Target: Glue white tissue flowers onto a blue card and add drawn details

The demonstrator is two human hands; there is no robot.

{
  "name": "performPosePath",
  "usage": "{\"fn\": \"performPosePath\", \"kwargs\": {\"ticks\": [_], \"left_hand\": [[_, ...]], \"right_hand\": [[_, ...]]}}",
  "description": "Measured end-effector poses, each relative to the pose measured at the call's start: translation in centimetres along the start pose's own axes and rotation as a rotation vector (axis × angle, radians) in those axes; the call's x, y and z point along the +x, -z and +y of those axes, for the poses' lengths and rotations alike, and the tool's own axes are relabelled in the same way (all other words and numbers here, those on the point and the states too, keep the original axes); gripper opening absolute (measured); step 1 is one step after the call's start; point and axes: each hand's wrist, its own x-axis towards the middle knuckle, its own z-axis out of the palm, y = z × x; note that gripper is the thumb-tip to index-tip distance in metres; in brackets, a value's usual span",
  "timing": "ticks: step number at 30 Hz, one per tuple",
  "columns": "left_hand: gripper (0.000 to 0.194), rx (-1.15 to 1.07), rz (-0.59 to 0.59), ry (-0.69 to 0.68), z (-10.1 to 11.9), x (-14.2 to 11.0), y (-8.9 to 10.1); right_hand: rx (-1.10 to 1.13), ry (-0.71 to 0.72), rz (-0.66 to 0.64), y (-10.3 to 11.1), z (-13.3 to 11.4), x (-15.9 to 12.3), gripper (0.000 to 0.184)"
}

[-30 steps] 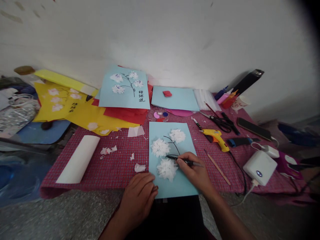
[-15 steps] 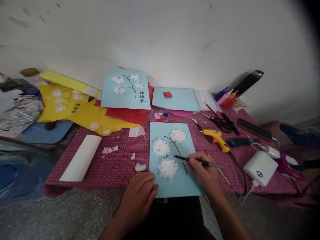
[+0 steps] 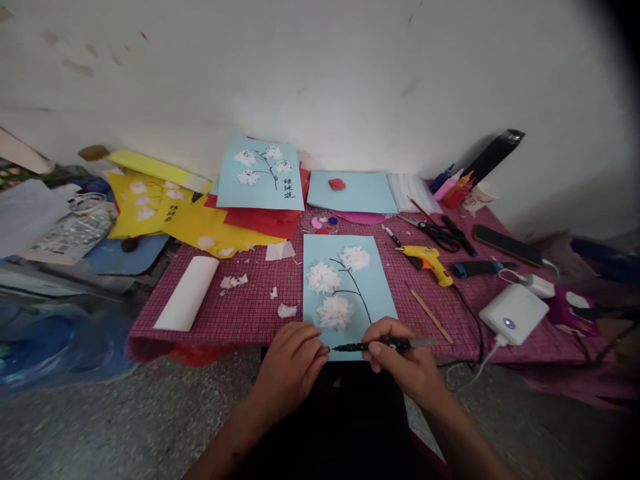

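A light blue card (image 3: 380, 300) lies on the red checked cloth (image 3: 240, 313) in front of me, with three white tissue flowers (image 3: 334, 311) and a drawn black branch on it. My right hand (image 3: 403, 357) is closed on a black pen (image 3: 373, 346), held level over the card's near edge with its tip pointing left. My left hand (image 3: 295, 363) rests at the card's near left corner, fingers curled, close to the pen tip.
A yellow glue gun (image 3: 425, 260), scissors (image 3: 440, 233), a wooden stick (image 3: 429, 312), a white power bank (image 3: 513, 313) and a phone (image 3: 507, 245) lie to the right. Left are a white paper roll (image 3: 187, 293), tissue scraps and yellow and red sheets. A finished blue flower card (image 3: 260, 175) leans on the wall.
My right hand has drawn the pen down from between the flowers to the card's near edge. The view has pulled back from the table. My left hand stays at the corner.
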Motion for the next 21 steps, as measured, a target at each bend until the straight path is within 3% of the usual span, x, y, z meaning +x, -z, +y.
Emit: {"fn": "performPosePath", "kwargs": {"ticks": [9,14,18,21], "left_hand": [[0.008,-0.037,-0.091,-0.067,2.1,-0.6,0.2],[0.016,-0.088,-0.122,-0.035,3.0,-0.4,0.0],[0.016,-0.055,-0.151,-0.080,3.2,1.1,-0.4],[0.012,0.004,-0.193,-0.094,3.6,3.0,-0.4]], "right_hand": [[0.078,-0.100,-0.110,-1.4,-0.7,-1.3,0.022],[0.192,-0.140,-0.036,-2.0,0.1,-2.1,0.028],[0.199,-0.151,-0.022,-1.3,-0.2,-1.7,0.030],[0.200,-0.120,-0.030,0.5,-0.7,-1.6,0.027]]}}
